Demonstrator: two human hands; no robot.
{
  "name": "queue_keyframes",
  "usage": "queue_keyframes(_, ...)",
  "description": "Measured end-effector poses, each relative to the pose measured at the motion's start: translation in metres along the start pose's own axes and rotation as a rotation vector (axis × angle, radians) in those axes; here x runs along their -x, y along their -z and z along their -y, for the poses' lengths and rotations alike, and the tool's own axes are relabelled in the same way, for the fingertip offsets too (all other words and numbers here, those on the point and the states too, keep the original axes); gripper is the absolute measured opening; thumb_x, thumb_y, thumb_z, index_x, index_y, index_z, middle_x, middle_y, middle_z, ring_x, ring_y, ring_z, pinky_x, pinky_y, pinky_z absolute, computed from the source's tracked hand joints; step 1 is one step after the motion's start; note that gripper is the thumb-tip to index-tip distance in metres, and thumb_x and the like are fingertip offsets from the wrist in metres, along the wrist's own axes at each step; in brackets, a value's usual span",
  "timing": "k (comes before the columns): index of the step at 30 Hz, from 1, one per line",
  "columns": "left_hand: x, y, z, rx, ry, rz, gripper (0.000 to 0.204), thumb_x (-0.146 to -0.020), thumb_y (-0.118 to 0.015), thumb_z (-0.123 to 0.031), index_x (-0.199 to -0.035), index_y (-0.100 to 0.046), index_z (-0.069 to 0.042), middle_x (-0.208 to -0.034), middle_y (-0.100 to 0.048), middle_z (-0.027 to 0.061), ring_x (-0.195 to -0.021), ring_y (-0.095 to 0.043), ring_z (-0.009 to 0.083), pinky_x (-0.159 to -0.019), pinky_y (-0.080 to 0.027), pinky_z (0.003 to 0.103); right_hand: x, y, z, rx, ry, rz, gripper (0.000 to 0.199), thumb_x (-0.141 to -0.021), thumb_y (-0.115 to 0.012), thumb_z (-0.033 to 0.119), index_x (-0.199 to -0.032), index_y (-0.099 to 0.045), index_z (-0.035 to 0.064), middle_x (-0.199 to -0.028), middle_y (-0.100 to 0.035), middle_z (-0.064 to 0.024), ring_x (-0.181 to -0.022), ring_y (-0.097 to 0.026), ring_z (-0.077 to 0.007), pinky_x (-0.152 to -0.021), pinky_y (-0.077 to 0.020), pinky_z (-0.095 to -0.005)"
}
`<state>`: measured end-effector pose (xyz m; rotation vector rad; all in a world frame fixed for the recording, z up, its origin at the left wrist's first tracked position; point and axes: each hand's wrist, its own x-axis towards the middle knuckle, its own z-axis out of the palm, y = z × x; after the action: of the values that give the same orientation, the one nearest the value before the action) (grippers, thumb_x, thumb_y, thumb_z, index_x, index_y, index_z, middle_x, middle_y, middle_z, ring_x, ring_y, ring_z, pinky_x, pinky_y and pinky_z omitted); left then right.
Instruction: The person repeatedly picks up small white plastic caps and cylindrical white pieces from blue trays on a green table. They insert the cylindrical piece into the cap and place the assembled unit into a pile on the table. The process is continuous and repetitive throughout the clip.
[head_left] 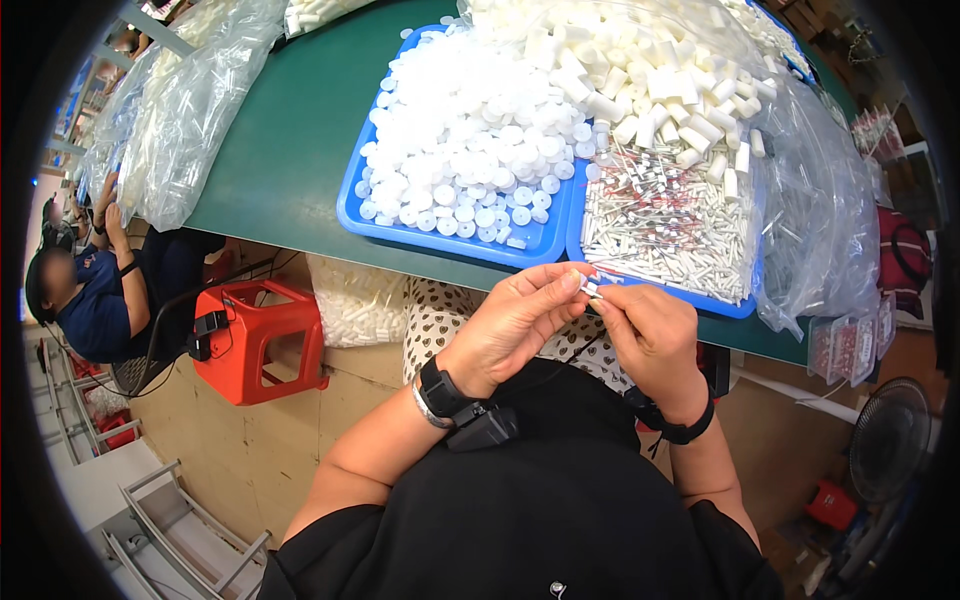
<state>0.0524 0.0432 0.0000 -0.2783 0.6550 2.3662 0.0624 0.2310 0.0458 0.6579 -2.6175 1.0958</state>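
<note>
My left hand (515,322) and my right hand (652,335) meet just in front of the green table's near edge. Between their fingertips is a small white tube-like piece (590,287), pinched from both sides; its finer detail is too small to make out. Right beyond my hands, a blue tray (735,308) holds many thin white sticks (665,235), with red and metallic bits mixed among them. To its left, a second blue tray (400,236) is heaped with translucent white discs (480,140).
White foam cylinders (690,90) spill from a clear bag behind the right tray. A clear plastic bag (820,200) hangs at the right. A red stool (265,340) stands at left, near another seated person (95,300). A fan (888,440) is at lower right.
</note>
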Motion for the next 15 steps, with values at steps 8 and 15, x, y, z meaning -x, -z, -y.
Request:
queue_keyframes(8,-0.002,0.000,0.026,0.148,-0.025,0.060,0.033,-0.098,-0.060,-0.028,-0.122,-0.057,-0.005,-0.102,-0.064,0.0018,-0.090,-0.059,0.0089,-0.084,-0.048,0.028,0.012,-0.029,0.005,-0.638,-0.601,-0.061,0.012,-0.094,-0.064,0.008,-0.096,-0.067,-0.0029,-0.076,-0.069,-0.0045,-0.059,-0.058,-0.0034,-0.051,-0.0454,-0.0187)
queue_keyframes(15,-0.003,0.000,0.016,0.010,-0.028,-0.035,0.034,-0.098,-0.060,-0.025,-0.124,-0.056,-0.004,-0.095,-0.062,0.0004,-0.084,-0.058,0.0086,-0.080,-0.049,0.027,0.015,-0.033,0.002,-0.558,-0.529,-0.072,0.010,-0.093,-0.064,0.006,-0.097,-0.067,-0.0026,-0.081,-0.071,-0.0066,-0.064,-0.062,-0.0070,-0.055,-0.0498,-0.0215)
